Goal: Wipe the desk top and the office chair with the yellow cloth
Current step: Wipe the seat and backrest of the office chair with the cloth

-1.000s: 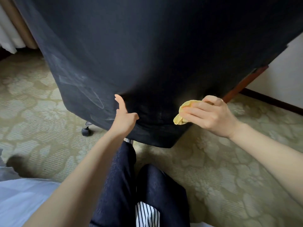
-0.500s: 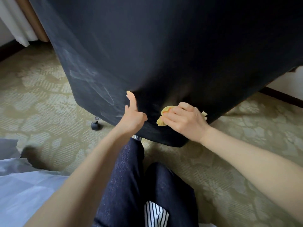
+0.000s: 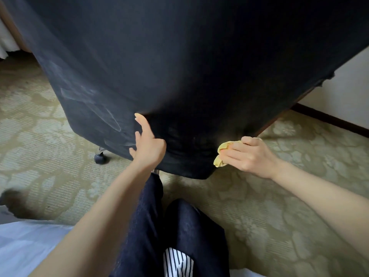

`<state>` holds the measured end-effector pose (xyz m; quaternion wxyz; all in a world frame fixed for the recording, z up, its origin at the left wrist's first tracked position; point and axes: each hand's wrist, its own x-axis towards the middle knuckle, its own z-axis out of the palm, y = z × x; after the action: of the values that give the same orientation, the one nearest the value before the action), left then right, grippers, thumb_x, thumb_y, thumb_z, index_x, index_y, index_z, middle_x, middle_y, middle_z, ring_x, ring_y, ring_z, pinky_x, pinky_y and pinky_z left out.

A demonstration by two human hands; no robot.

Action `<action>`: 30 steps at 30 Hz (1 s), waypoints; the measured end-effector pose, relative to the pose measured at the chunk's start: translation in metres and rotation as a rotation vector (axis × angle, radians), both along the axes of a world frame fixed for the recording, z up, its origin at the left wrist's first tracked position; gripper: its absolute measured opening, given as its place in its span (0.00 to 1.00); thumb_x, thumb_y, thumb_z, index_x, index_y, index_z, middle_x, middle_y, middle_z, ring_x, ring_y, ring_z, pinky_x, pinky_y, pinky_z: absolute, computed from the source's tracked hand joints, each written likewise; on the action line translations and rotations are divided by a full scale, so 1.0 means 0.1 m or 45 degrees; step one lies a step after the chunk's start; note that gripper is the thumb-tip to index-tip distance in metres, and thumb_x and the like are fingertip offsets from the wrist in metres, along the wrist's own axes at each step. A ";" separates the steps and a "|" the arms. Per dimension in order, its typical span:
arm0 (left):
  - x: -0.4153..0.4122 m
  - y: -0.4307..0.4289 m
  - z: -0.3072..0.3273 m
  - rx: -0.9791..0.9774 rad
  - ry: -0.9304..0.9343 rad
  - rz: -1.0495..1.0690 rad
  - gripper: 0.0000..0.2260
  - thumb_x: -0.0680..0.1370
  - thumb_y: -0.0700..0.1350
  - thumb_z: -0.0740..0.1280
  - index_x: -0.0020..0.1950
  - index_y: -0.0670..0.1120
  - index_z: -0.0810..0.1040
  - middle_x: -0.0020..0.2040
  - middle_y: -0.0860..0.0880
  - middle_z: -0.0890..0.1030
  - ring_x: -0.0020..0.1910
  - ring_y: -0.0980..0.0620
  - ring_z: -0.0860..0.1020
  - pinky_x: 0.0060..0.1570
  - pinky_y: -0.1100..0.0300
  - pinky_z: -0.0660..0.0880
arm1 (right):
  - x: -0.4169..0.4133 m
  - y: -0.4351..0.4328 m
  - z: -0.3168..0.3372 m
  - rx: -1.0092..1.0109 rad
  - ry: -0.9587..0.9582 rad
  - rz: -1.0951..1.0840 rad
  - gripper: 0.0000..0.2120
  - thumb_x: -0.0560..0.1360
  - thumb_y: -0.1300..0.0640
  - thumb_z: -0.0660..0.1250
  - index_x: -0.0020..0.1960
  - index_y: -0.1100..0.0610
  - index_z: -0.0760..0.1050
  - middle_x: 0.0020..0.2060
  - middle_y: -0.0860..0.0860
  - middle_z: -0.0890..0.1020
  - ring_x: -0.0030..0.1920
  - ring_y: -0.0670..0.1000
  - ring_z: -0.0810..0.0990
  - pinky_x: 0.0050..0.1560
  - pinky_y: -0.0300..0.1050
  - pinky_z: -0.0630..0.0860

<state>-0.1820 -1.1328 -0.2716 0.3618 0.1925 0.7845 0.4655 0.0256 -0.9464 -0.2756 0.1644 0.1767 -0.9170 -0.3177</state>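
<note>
The dark fabric back of the office chair (image 3: pixel 179 66) fills the upper view, seen from close up. My left hand (image 3: pixel 148 145) rests against its lower edge with the forefinger pointing up and the other fingers curled. My right hand (image 3: pixel 249 154) grips the bunched yellow cloth (image 3: pixel 220 154) and holds it at the chair's lower right corner. Pale wipe streaks show on the fabric left of my left hand. The desk top is out of view.
A black chair caster (image 3: pixel 99 157) stands on the patterned beige carpet (image 3: pixel 279 206). My dark-trousered legs (image 3: pixel 169 226) are below the chair. A white wall with dark skirting (image 3: pixel 335 121) runs at the right. White bedding (image 3: pixel 24 246) lies at the bottom left.
My right hand swept the cloth left toward my left hand, then back right to the chair's lower right corner. My left hand stayed on the chair's lower edge.
</note>
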 end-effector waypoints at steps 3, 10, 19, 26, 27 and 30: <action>-0.02 0.00 0.01 -0.040 -0.013 -0.021 0.43 0.74 0.34 0.57 0.75 0.58 0.31 0.76 0.44 0.55 0.74 0.37 0.58 0.70 0.37 0.57 | 0.08 0.02 0.33 0.014 0.103 -0.007 0.07 0.76 0.62 0.70 0.40 0.54 0.83 0.38 0.46 0.84 0.35 0.46 0.81 0.43 0.40 0.64; 0.01 -0.05 0.09 -0.028 0.003 -0.053 0.43 0.75 0.34 0.59 0.76 0.54 0.32 0.77 0.43 0.52 0.76 0.41 0.54 0.72 0.42 0.53 | 0.08 -0.11 0.93 0.069 0.334 -0.058 0.03 0.73 0.60 0.73 0.45 0.55 0.85 0.42 0.46 0.85 0.36 0.47 0.83 0.43 0.43 0.64; 0.02 -0.04 0.07 0.086 0.012 -0.065 0.42 0.75 0.32 0.58 0.76 0.51 0.32 0.78 0.50 0.45 0.77 0.48 0.45 0.74 0.46 0.49 | -0.29 -0.24 1.04 -0.005 0.566 -0.032 0.04 0.72 0.60 0.75 0.46 0.55 0.86 0.40 0.47 0.85 0.32 0.49 0.81 0.44 0.45 0.66; 0.00 0.04 0.00 0.007 -0.127 -0.022 0.44 0.73 0.33 0.57 0.74 0.56 0.29 0.74 0.39 0.62 0.75 0.36 0.55 0.71 0.36 0.54 | -0.35 -0.21 0.21 -0.064 0.171 -0.057 0.07 0.73 0.64 0.72 0.38 0.56 0.82 0.35 0.47 0.82 0.34 0.47 0.79 0.43 0.40 0.67; 0.00 0.05 -0.01 0.009 -0.125 -0.022 0.44 0.74 0.32 0.57 0.74 0.55 0.29 0.76 0.41 0.60 0.75 0.39 0.55 0.72 0.39 0.54 | -0.35 -0.19 0.07 -0.064 0.108 -0.078 0.08 0.73 0.65 0.72 0.37 0.56 0.81 0.34 0.47 0.81 0.34 0.47 0.79 0.44 0.40 0.67; 0.04 0.07 0.01 0.030 -0.100 -0.028 0.42 0.75 0.31 0.57 0.75 0.53 0.29 0.78 0.47 0.52 0.77 0.45 0.51 0.73 0.43 0.51 | -0.32 -0.14 -0.32 0.054 -0.202 -0.183 0.09 0.71 0.65 0.72 0.35 0.55 0.79 0.33 0.46 0.78 0.35 0.47 0.76 0.46 0.39 0.68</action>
<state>-0.1783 -1.1262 -0.2710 0.3951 0.1871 0.7619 0.4779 -0.0060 -0.9608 -0.3072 0.0641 0.1385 -0.9304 -0.3331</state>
